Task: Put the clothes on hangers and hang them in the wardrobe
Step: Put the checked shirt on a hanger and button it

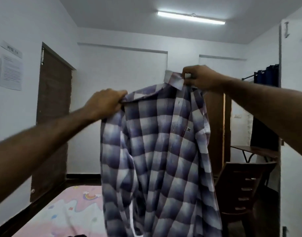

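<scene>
The left hand (105,103) is clamped on one shoulder of the checked shirt (157,151), fingers curled round the cloth. The shirt hangs in the air above the far end of the bed (64,211), which wears a pink sheet, its hem well up from the mattress. The right hand (200,77) pinches the collar, higher than the left. No hanger shows, and whether the tall panel (293,134) at the right edge is the wardrobe I cannot tell. The risk, I judge: freeing one hand to fetch a hanger would let the shirt slump and twist.

Purple-and-white checked shirt (157,151), held up at the collar, hanging unfolded above the bed
</scene>
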`<state>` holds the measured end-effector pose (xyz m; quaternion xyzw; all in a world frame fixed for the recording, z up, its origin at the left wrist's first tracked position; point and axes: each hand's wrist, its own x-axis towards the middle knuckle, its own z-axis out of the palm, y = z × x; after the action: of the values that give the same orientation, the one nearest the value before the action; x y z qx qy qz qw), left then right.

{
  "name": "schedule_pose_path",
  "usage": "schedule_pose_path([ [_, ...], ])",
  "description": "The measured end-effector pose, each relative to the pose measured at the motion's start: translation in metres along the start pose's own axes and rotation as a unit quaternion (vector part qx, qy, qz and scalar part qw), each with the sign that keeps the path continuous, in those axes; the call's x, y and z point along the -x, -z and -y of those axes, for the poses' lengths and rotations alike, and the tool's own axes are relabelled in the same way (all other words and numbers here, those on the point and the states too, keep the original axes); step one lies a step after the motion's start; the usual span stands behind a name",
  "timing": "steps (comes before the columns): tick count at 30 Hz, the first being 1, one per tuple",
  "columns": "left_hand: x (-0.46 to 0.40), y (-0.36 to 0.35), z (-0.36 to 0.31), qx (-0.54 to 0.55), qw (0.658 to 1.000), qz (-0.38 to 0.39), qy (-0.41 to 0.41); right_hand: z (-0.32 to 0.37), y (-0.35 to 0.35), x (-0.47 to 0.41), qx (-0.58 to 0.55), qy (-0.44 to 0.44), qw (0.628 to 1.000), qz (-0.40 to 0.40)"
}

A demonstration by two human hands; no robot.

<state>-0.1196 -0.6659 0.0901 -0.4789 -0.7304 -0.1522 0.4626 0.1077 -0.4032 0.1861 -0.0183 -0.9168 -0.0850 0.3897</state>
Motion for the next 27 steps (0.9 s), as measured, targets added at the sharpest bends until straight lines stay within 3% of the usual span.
schedule_pose_path([
  [3, -0.014, 0.037, 0.018, -0.037, 0.997, -0.061, 0.003, 0.010, 0.028, -0.015, 0.035, 0.017, 0.999, -0.029],
  [9, -0.012, 0.074, 0.045, 0.074, 0.988, -0.109, 0.079, 0.029, 0.044, -0.018, 0.022, 0.056, 0.998, 0.006],
  [12, 0.008, 0.087, 0.047, 0.127, 0.983, -0.120, 0.051, 0.038, 0.052, -0.014, 0.018, 0.055, 0.997, 0.044],
  [19, 0.050, 0.109, 0.057, 0.111, 0.992, 0.010, -0.051, 0.045, 0.030, -0.020, 0.027, 0.043, 0.991, 0.121],
  [24, 0.068, 0.081, 0.096, 0.167, 0.981, 0.098, 0.012, 0.040, -0.026, -0.043, -0.020, 0.008, 0.979, 0.204],
  [27, 0.089, 0.044, 0.123, 0.232, 0.954, 0.165, 0.090, 0.027, -0.093, -0.053, -0.077, -0.014, 0.972, 0.223],
])
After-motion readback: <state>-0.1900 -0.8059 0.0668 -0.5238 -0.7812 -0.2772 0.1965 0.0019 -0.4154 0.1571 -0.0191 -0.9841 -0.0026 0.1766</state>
